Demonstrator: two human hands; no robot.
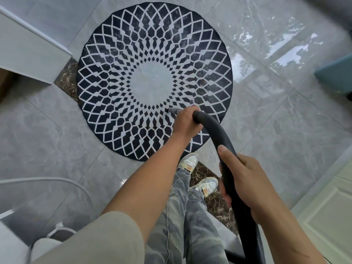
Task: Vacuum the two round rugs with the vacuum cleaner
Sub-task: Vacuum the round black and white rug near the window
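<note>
Step in hand: suction pass over one round rug (pixel 152 80).

Head view, grip. The left hand (pixel 187 121) grips the front end of the black hose (pixel 215 130), fingers closed round it just behind the grey nozzle (pixel 173 110). The nozzle tip sits on the rug at about 5 o'clock from the pale centre disc and points toward 9 o'clock. The right hand (pixel 245 178) holds the hose further back, fingers curled round it, thumb laid along its top. The hose arcs between both hands and leaves the frame at 6 o'clock.

Head view, rug location. The rug lies flat on the grey tiled floor (pixel 57 130) at 12 o'clock in the frame. Its 9 o'clock edge lies near a white cabinet (pixel 28 52) and overlaps a dark marble strip (pixel 66 77). The shoes (pixel 188 161) stand just beside its 5 o'clock edge. A second rug is not in view.

Head view, rug appearance. Circular; dark ground; pale lattice of diamonds shrinking toward a plain pale centre. No folds show. Dark diamonds between 1 and 3 o'clock look mottled; dust or wear cannot be told apart.

Next move, judged. The nozzle is narrow, so coverage calls for many overlapping strokes outward from the centre. The right hand should feed slack. The rug looks thin and may lift or bunch under suction.
</note>
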